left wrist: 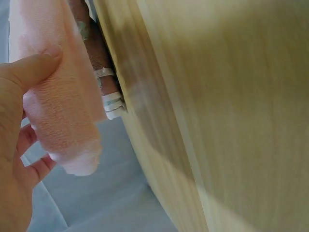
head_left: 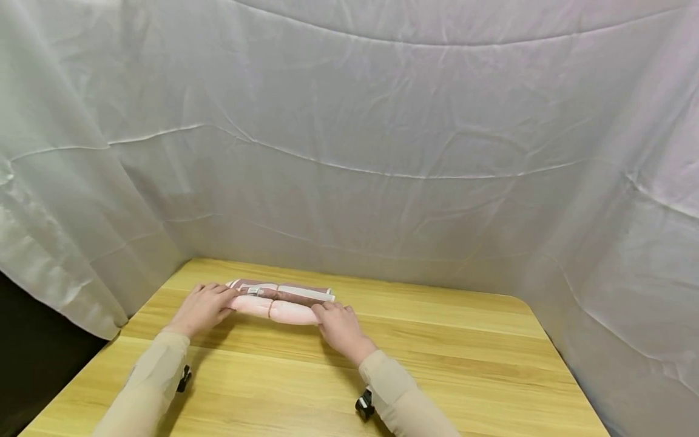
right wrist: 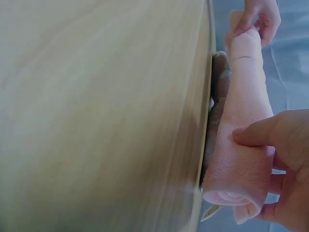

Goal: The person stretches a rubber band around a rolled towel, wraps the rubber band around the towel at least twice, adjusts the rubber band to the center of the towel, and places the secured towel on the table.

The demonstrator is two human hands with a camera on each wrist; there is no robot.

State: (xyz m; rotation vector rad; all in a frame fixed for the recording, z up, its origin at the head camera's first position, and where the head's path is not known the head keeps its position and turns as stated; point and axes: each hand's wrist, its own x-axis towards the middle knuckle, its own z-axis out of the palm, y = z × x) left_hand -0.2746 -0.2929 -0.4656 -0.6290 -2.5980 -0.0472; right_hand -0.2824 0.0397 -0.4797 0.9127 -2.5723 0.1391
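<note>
A pink rolled towel [head_left: 295,312] is gripped at its two ends, the left hand [head_left: 204,306] on one and the right hand [head_left: 343,328] on the other. A thin dark line crosses its middle. In the left wrist view the thumb presses the fuzzy pink towel [left wrist: 67,111], fingers curled behind it. From the right wrist, the pink towel [right wrist: 241,164] shows its spiral end, pinched between thumb and fingers. Just behind it lies a brownish roll with white stripes [head_left: 303,295], probably another towel, carrying a small white label [head_left: 253,291].
The wood-grain table [head_left: 464,364] extends to the right and toward the person. Grey-white curtains [head_left: 382,152] hang behind it and along both sides. A dark gap [head_left: 43,352] shows beyond the left table edge. Small black devices sit beneath both wrists.
</note>
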